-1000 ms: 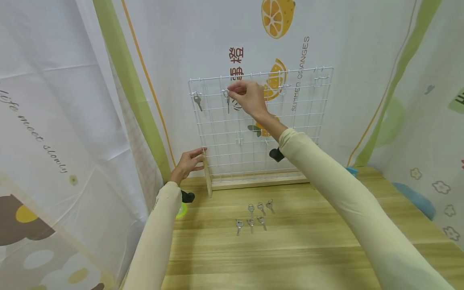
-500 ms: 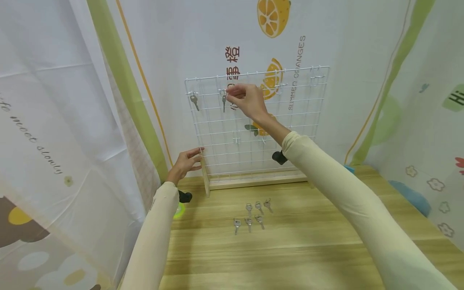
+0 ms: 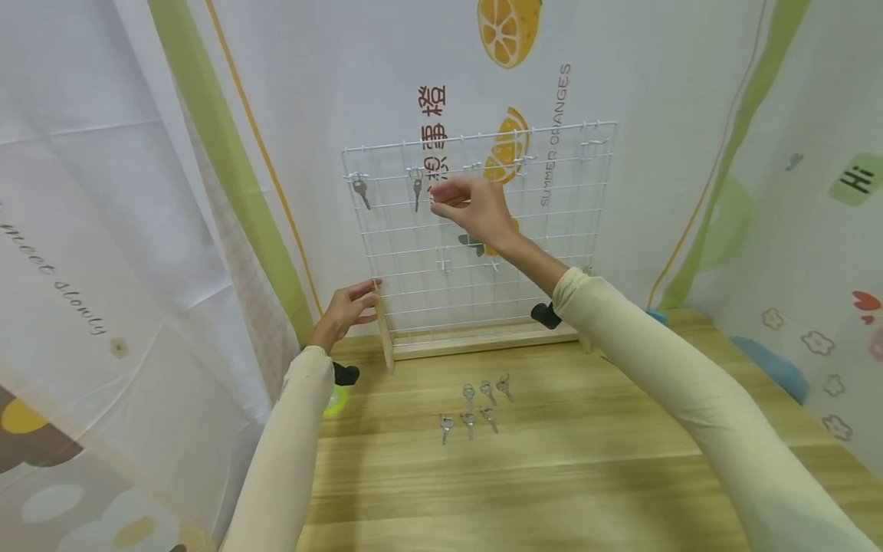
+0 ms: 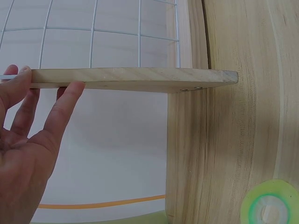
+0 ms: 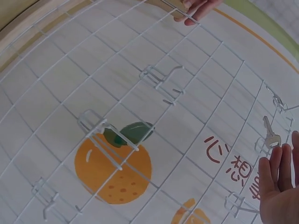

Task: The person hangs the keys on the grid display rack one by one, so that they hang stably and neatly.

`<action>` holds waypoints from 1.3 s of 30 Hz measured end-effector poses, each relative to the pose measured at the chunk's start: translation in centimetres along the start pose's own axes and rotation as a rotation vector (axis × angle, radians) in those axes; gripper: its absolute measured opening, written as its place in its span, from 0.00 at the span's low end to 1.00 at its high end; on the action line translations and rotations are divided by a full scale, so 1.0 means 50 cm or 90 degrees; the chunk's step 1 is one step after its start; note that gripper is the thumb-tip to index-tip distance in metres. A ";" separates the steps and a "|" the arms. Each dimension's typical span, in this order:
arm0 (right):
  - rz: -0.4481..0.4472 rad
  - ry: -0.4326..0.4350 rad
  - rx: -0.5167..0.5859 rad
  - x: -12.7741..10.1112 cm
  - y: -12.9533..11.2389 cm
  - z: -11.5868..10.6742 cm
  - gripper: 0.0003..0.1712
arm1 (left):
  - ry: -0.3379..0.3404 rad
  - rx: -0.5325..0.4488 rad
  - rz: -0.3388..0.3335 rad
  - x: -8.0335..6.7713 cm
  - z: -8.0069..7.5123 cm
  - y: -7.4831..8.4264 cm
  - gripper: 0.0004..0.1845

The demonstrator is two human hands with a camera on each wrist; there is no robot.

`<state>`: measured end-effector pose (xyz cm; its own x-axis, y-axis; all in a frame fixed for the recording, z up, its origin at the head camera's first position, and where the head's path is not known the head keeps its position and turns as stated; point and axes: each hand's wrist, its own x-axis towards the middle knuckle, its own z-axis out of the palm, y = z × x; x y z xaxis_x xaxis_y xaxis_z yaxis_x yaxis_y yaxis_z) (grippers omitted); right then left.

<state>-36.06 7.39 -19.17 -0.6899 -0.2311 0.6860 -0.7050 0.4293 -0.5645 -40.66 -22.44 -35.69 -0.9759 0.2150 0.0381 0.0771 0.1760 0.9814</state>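
Observation:
A white wire grid (image 3: 476,230) stands in a wooden base at the back of the table. Two keys hang on its top hooks, one at the left (image 3: 359,190) and one (image 3: 417,188) further right, the latter also seen in the right wrist view (image 5: 269,135). My right hand (image 3: 469,207) hovers just right of the second key with relaxed fingers (image 5: 280,182) and holds nothing. My left hand (image 3: 348,307) rests with straight fingers (image 4: 65,102) against the grid's wooden side post (image 4: 131,79). Several loose keys (image 3: 472,406) lie on the table in front.
Empty white hooks (image 5: 161,81) are spread over the grid. A green tape roll (image 4: 271,205) lies on the wooden table (image 3: 552,475) near the left post. Printed cloth hangs behind and on both sides. A blue object (image 3: 766,368) sits at the right.
My right hand has let go of the second key, now hanging on its hook, and has drawn back down and to the right. The left hand stays on the post.

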 end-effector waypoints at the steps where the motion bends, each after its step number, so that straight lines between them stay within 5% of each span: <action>1: 0.002 -0.005 0.002 -0.006 0.002 -0.001 0.14 | 0.000 0.000 0.001 0.000 0.000 0.000 0.26; 16: 0.010 -0.087 0.004 -0.100 0.043 0.002 0.13 | 0.000 -0.002 0.002 -0.001 0.000 -0.004 0.26; 39: 0.042 -0.218 -0.030 -0.300 0.212 0.079 0.10 | 0.013 -0.012 -0.013 0.006 0.000 0.002 0.31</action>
<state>-33.82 11.95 -37.26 -0.7547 -0.4777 0.4497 -0.6538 0.4910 -0.5757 -40.93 -22.37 -35.58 -0.9812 0.1916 0.0214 0.0532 0.1628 0.9852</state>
